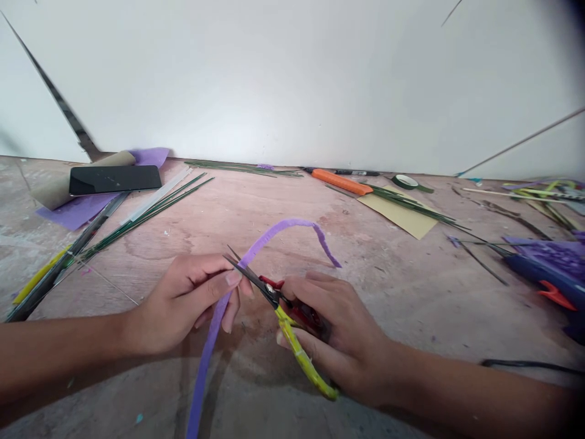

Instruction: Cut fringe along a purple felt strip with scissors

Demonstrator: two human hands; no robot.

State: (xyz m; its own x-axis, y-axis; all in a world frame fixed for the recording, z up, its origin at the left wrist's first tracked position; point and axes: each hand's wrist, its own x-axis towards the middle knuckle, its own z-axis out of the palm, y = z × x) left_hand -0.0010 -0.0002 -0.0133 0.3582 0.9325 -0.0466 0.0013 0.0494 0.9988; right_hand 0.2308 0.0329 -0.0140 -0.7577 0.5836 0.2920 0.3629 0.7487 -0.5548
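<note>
My left hand (192,292) pinches a long purple crepe paper strip (205,372) between thumb and fingers. One end of the strip arches up and over to the right, its edge looking finely notched; the other runs down out of view at the bottom. Scissors (292,341) with yellow-wrapped handle are in my right hand (338,335), fingers closed around the grips. Their blades are slightly parted, beside my left fingertips and at the strip. Something red shows by the right fingers, partly hidden.
At the left, a black phone (115,178) lies on purple paper and a cardboard tube. Green wires (155,210) lie nearby. Behind are an orange cutter (340,182), a yellow card (414,221) and green tape (406,182). A blue glue gun (534,274) sits at right.
</note>
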